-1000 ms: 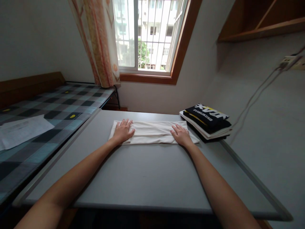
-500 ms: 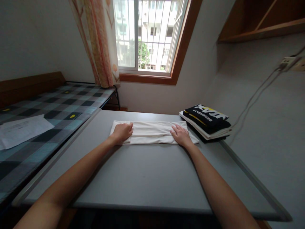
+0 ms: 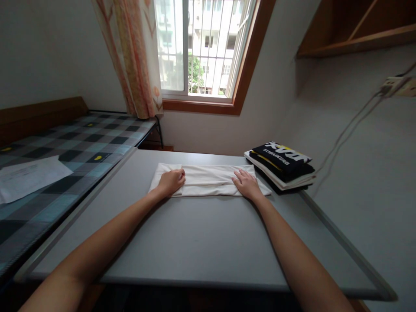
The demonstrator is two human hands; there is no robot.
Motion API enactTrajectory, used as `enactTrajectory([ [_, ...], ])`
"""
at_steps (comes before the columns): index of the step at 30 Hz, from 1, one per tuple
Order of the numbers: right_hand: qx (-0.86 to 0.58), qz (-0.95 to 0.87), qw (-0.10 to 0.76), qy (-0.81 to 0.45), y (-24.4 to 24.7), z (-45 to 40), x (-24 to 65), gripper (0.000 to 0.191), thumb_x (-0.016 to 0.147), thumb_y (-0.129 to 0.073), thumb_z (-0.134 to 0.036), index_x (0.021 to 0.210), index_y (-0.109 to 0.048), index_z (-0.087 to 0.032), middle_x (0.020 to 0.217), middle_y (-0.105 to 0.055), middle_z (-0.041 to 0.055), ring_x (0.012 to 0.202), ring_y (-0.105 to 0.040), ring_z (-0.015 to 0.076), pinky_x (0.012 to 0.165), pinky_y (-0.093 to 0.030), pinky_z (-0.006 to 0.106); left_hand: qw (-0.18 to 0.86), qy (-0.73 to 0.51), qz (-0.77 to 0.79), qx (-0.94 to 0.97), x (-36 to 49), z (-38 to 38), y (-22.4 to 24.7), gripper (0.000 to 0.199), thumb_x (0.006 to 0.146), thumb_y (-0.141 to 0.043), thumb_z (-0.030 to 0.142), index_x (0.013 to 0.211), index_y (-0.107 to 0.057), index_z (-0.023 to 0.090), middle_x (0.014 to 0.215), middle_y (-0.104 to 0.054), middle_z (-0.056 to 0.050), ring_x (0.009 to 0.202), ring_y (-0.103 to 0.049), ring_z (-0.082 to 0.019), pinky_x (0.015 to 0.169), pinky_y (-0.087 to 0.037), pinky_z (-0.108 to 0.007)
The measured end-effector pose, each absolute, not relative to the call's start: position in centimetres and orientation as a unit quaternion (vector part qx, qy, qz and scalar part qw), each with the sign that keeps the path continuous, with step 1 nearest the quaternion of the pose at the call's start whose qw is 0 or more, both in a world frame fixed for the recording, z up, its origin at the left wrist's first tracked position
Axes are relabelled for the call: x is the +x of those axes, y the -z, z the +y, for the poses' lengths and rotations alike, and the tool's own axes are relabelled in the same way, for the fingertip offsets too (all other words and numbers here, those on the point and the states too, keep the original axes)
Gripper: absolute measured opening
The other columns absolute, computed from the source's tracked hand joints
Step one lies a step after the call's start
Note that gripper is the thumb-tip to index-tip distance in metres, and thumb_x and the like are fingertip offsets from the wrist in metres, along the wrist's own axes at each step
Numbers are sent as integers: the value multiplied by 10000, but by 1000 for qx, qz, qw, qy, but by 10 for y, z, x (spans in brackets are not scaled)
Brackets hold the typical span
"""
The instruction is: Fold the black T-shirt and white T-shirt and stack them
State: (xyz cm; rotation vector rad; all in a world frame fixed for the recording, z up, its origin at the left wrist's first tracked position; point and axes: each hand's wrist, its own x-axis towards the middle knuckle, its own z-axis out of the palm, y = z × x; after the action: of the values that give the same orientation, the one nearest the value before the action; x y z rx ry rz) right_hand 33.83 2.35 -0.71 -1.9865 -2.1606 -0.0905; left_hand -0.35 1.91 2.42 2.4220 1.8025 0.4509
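Observation:
A white garment (image 3: 208,175) lies on the grey table, folded into a long flat strip with a few creases. Its left end is doubled over toward the middle. My left hand (image 3: 172,181) is closed at the edge of that doubled-over flap, with the fingers curled in and their tips partly hidden. Toward the right end, my right hand (image 3: 247,183) rests flat on the cloth, fingers spread. Just beyond it, a stack of folded clothes (image 3: 282,167) sits at the table's right side, a black piece with white lettering and some yellow on top.
The grey table (image 3: 195,242) stretches toward me. On the left stands a bed (image 3: 107,134) with a checked cover and white papers (image 3: 32,175) on it. Ahead are a curtain (image 3: 138,65) and a barred window (image 3: 208,47). A cord (image 3: 351,125) hangs along the right wall.
My left hand has moved slightly to the right, and the edge of the doubled-over flap has shifted with it. The right hand has stayed in place.

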Motion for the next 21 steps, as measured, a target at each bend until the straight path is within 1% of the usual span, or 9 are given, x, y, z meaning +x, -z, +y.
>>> enactTrajectory([
  [3,-676,-730,99,30,7,23,338,502,996,-351,-431,1408,-534,-210,1520,-434,115,1394,-387,284,1124,-304,462,45,-192,597,778,-6,22,-23,298,958,-416,388,1034,-654,226,942,-721,-60,847,-660,-212,707,-426,-287],
  [5,-678,-728,97,28,6,23,338,504,998,-351,-430,1417,-525,-210,1523,-430,115,1397,-383,283,1127,-300,461,24,-231,607,760,-8,25,-22,350,983,-360,389,1064,-652,214,992,-717,-70,900,-655,-209,794,-442,-304],
  [7,-678,-729,97,27,6,23,338,504,1000,-351,-427,1418,-523,-207,1522,-430,119,1398,-382,283,1126,-301,460,-11,-243,608,756,-9,27,-18,373,986,-350,374,1135,-644,198,1133,-692,-101,1051,-625,-231,930,-421,-350],
  [9,-677,-729,97,26,6,23,338,503,999,-354,-428,1415,-528,-205,1521,-431,122,1397,-384,287,1125,-302,464,-36,-212,602,769,-9,27,-12,418,976,-375,405,1248,-604,186,1295,-627,-132,1231,-537,-272,1048,-356,-419],
  [11,-677,-729,97,26,6,23,338,504,997,-356,-431,1411,-532,-204,1522,-429,121,1397,-383,289,1125,-301,463,-37,-161,595,786,-7,26,-7,507,966,-389,465,1349,-543,169,1418,-536,-157,1352,-432,-301,1113,-291,-472],
  [13,-678,-728,96,26,6,23,338,505,997,-354,-435,1410,-533,-207,1526,-426,116,1398,-382,288,1126,-299,458,-23,-119,588,800,-8,25,-5,588,964,-370,523,1405,-497,155,1483,-464,-173,1404,-370,-310,1145,-250,-492],
  [15,-679,-727,96,24,6,24,338,506,998,-347,-436,1410,-533,-207,1528,-422,116,1400,-378,285,1129,-295,457,-13,-99,582,807,-11,25,-6,621,975,-318,551,1442,-461,167,1510,-431,-166,1425,-342,-308,1163,-215,-516],
  [18,-677,-729,98,20,7,25,339,511,998,-345,-438,1411,-531,-203,1529,-420,121,1404,-371,286,1130,-289,463,-28,-101,597,795,-19,26,-8,637,983,-251,572,1482,-413,209,1545,-384,-143,1457,-268,-341,1158,-131,-622],
  [21,-676,-730,99,19,8,26,340,511,998,-346,-439,1412,-529,-203,1530,-417,122,1405,-368,285,1129,-290,459,-25,-95,620,779,-26,27,-6,683,960,-251,628,1515,-360,244,1577,-325,-130,1468,-211,-389,1127,-109,-691],
])
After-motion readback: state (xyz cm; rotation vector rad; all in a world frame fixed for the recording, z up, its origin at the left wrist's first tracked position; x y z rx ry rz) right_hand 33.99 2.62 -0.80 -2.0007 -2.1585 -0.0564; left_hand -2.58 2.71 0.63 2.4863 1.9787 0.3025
